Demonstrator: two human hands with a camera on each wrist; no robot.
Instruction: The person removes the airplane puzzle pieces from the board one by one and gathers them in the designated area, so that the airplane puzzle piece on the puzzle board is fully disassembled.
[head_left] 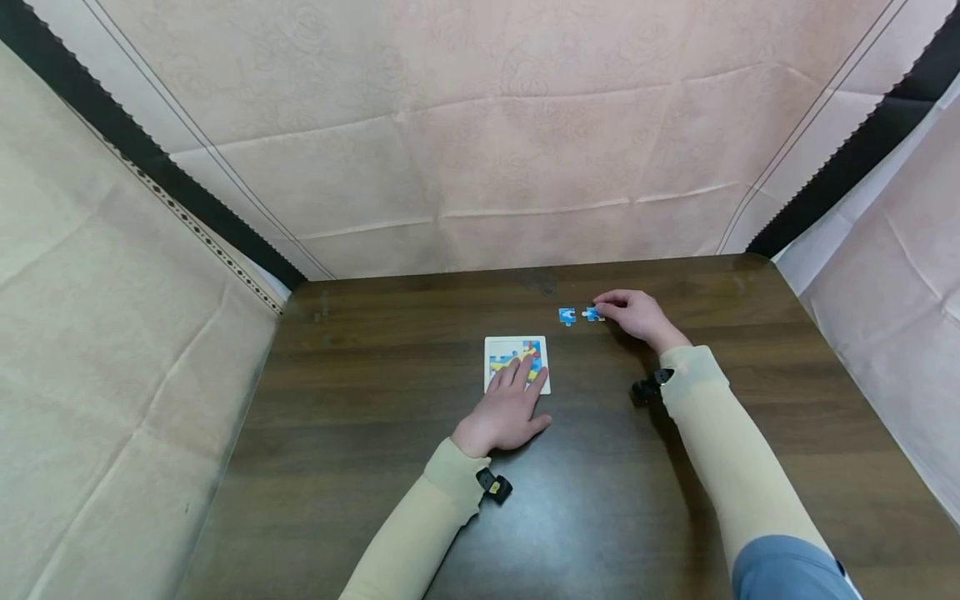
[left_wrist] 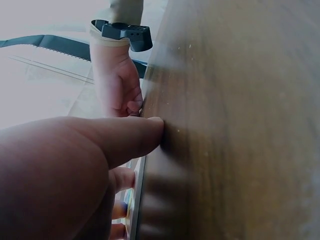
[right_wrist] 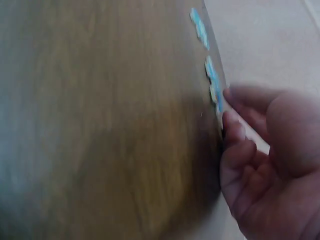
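A small white-framed jigsaw puzzle [head_left: 489, 342] with a blue, yellow and red picture lies on the table. My left hand [head_left: 506, 414] rests over its lower part with fingers spread and straight, covering some of the picture. Beyond its right corner, two blue puzzle pieces lie side by side. The left puzzle piece [head_left: 567, 316] is untouched. At the right puzzle piece [head_left: 591, 313], my right hand [head_left: 637, 318] has thumb and forefinger pinching its right end. In the right wrist view this piece [right_wrist: 212, 82] lies flat by the fingertips.
The brown wooden table [head_left: 360, 492] ends at the back against a pale patterned cloth [head_left: 525, 167]. More cloth hangs at both sides. Each wrist carries a black camera, such as the left wrist camera [head_left: 495, 486].
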